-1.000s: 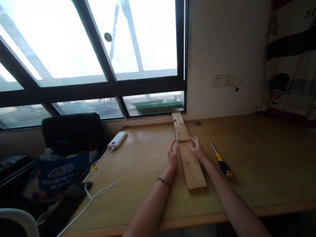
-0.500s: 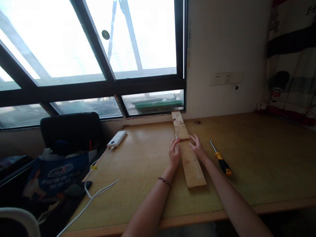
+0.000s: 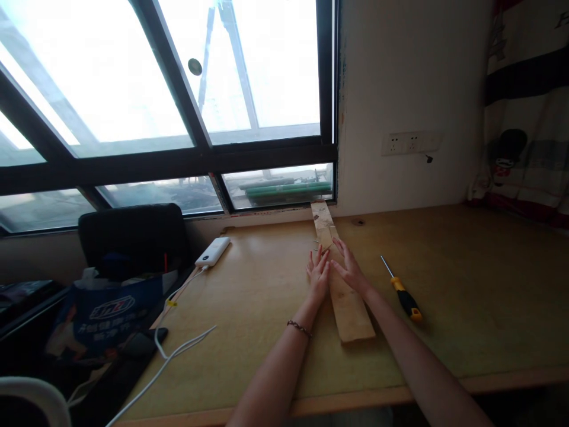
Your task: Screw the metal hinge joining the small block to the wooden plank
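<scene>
left hand (image 3: 317,276): fingers spread, on board joint | right hand (image 3: 349,270): partly open, at right edge | nothing visibly gripped | near board (image 3: 353,317): on bench (image 3: 249,326), in line with far board (image 3: 323,219) | screwdriver (image 3: 405,298): right of boards

The left hand's (image 3: 318,275) fingers have spread over the boards' (image 3: 351,314) left edge; the right hand (image 3: 351,273) has shifted inward, nearly meeting it.

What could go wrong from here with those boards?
The near board might shift against the far board if the left hand and right hand push unevenly. Small metal pieces close to the left hand could get knocked away. The screwdriver, lying beside the right forearm, might be bumped.
</scene>
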